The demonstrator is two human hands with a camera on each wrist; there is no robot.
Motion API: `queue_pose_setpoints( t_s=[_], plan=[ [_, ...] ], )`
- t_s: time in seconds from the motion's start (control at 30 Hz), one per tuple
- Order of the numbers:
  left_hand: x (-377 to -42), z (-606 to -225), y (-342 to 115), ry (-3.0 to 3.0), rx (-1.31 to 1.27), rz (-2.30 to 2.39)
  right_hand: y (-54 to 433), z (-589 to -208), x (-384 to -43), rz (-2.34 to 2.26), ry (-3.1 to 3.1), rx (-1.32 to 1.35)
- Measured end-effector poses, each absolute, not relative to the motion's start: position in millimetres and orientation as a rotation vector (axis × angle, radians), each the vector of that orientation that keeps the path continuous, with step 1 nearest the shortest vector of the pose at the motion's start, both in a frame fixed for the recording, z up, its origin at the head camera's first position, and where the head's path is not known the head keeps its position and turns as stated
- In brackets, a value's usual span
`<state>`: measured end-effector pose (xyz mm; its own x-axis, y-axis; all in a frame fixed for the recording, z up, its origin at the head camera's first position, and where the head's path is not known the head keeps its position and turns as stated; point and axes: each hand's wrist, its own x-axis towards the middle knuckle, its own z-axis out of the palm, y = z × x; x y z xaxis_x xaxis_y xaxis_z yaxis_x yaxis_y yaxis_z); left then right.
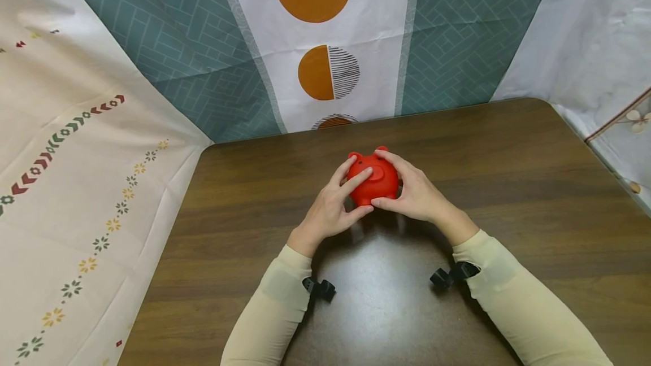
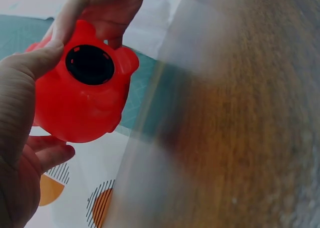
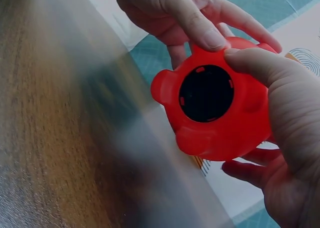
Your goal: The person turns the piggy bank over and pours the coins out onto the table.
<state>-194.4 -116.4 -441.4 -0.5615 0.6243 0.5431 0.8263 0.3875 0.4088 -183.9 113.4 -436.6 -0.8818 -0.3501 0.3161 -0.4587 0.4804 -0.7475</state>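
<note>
A red piggy bank (image 1: 375, 181) is held between both hands above the table, its face with ears, eyes and snout showing in the head view. My left hand (image 1: 330, 208) grips it from the left, thumb low and fingers over the front. From the right, my right hand (image 1: 419, 191) holds it with the thumb at the bottom and fingers near an ear. Both wrist views look at the underside of the piggy bank (image 3: 215, 143), where a round black plug (image 2: 90, 64) sits among stubby feet. The two thumbs lie close together near the feet.
Under the hands is a brown wood-grain table (image 1: 244, 196) with a glossy patch of light. A teal and white patterned cloth (image 1: 203, 33) hangs behind its back edge. Cream cloth (image 1: 102, 146) hangs at the left, white cloth (image 1: 600, 33) at the right. Small black cameras (image 1: 325, 290) sit on the wrists.
</note>
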Motion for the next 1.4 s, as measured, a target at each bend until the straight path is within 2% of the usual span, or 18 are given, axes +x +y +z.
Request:
queue_pose_setpoints(
  t_s=[0.53,1.4],
  plan=[
    [-198,-439,-127,-2.384,-1.227,-1.014,117,-439,-183,1.287,-2.558,1.003],
    [-195,-440,-130,-2.43,-1.225,-1.024,115,-437,-182,1.317,-2.504,1.075]
  ],
)
